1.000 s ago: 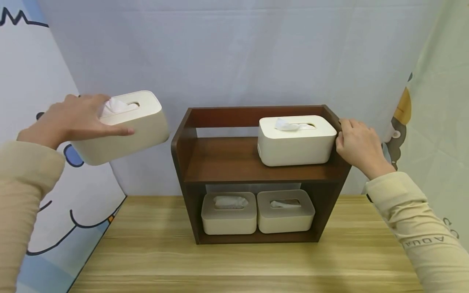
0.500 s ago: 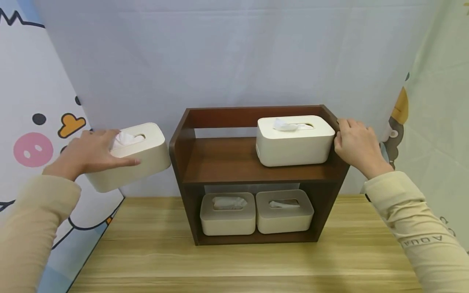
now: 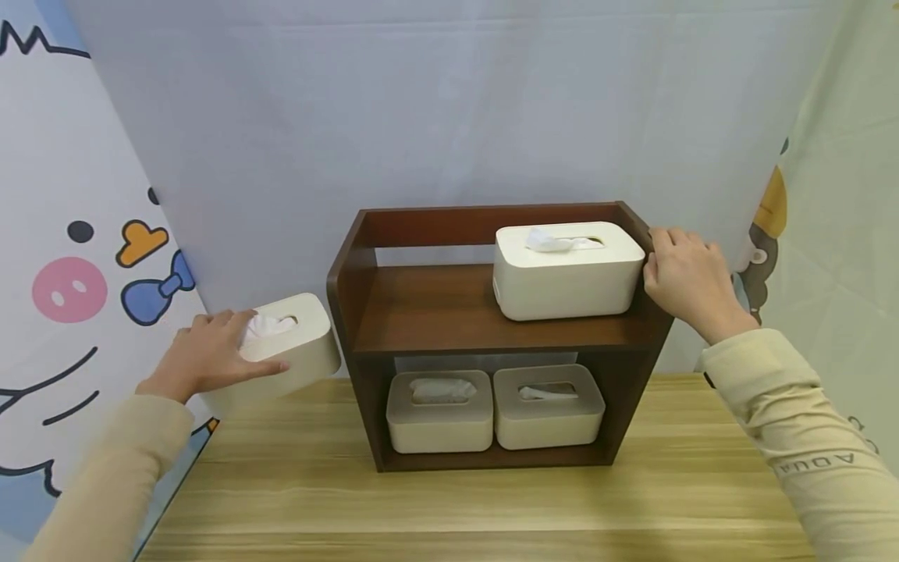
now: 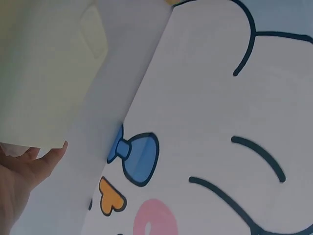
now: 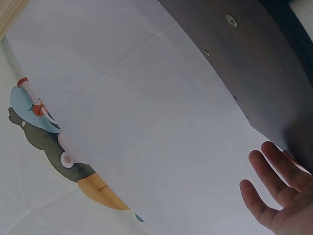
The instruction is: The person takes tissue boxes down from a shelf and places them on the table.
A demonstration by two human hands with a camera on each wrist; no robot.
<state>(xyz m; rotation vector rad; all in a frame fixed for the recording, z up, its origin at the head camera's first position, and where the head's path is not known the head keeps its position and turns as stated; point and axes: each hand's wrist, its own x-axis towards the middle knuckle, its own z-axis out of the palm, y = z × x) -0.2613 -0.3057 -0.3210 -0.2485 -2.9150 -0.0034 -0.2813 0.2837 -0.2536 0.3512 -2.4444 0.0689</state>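
Observation:
My left hand (image 3: 211, 355) grips a cream tissue box (image 3: 309, 357) by its near-left end, thumb along the front. The box tilts in the air, its right end beside the left side of a dark brown two-tier shelf (image 3: 435, 312). In the left wrist view the box's pale underside (image 4: 44, 73) fills the upper left, fingers (image 4: 51, 159) below it. My right hand (image 3: 691, 281) holds the top of the shelf's right side panel, next to a second tissue box (image 3: 569, 285) on the upper tier. The right wrist view shows fingers (image 5: 274, 178) outside that panel (image 5: 264, 63).
Two more tissue boxes (image 3: 439, 414) (image 3: 548, 410) stand side by side on the lower tier. The shelf stands on a wood-grain table (image 3: 449, 515). A pale cloth (image 3: 449, 109) hangs behind, with a cartoon-printed panel (image 3: 63, 187) at left and a light green one (image 3: 850, 257) at right.
My left hand has lowered the tissue box and brought it slightly right, from above the shelf's top to beside its left side. The right hand stays on the shelf.

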